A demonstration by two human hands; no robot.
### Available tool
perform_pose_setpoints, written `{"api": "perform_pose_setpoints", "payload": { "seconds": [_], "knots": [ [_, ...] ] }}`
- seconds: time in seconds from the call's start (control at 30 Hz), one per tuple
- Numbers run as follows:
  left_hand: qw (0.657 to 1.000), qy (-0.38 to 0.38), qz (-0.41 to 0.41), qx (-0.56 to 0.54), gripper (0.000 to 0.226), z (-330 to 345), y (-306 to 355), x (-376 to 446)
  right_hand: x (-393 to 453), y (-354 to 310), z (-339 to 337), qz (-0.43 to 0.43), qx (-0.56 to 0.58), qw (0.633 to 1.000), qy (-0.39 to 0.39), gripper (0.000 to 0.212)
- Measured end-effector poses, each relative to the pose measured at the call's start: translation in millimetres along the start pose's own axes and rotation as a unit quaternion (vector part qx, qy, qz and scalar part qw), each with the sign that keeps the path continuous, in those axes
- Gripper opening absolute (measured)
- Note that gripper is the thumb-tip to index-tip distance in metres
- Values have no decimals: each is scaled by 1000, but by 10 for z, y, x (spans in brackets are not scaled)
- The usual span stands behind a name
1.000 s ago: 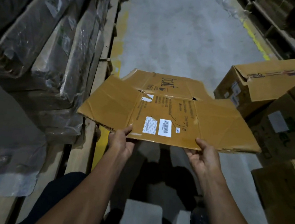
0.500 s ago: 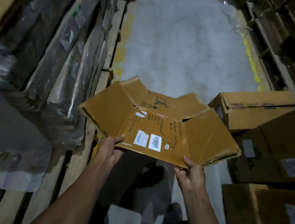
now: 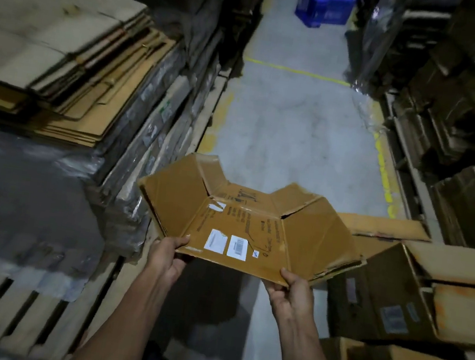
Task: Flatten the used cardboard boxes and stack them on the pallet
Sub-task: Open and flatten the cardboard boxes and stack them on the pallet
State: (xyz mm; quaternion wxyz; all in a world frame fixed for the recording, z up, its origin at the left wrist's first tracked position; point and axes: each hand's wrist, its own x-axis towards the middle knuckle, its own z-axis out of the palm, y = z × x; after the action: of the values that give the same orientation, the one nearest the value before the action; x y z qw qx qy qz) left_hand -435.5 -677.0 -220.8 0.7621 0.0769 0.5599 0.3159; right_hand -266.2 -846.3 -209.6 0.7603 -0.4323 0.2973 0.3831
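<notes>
**Opened carton held over warehouse aisle**

Head view: A person is holding a flattened cardboard box (image 3: 246, 227) in the air above the grey floor (image 3: 284, 119) of the aisle, its side flaps tilting upward. The left hand (image 3: 169, 257) is gripping the near edge at its left end, fingers curled under and thumb on top; the right hand (image 3: 290, 291) is pinching the same edge at its right end. A stack of flattened cartons (image 3: 63, 64) is lying on the wooden pallet (image 3: 37, 313) to the left. Unopened boxes (image 3: 397, 294) are standing to the right.
</notes>
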Motion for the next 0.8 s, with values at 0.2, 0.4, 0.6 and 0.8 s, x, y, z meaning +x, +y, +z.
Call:
{"api": "perform_pose_setpoints", "payload": {
  "seconds": [0.2, 0.4, 0.6, 0.8],
  "knots": [
    [995, -15, 70, -69, 18, 444, -182, -855, -293, -783, 221, 2, -58, 996, -69, 42],
    [985, -23, 123, -116, 15, 631, -136, -1532, -701, -1224, 453, 15, -61, 985, -162, 35],
    [973, -62, 177, -133, 15, 700, 64, -2058, -1036, -1367, 653, 20, -47, 968, -244, 44],
    [953, -97, 227, -173, 7, 753, 304, -2410, -1257, -1350, 971, 31, -54, 950, -306, 45]
  ]
}}
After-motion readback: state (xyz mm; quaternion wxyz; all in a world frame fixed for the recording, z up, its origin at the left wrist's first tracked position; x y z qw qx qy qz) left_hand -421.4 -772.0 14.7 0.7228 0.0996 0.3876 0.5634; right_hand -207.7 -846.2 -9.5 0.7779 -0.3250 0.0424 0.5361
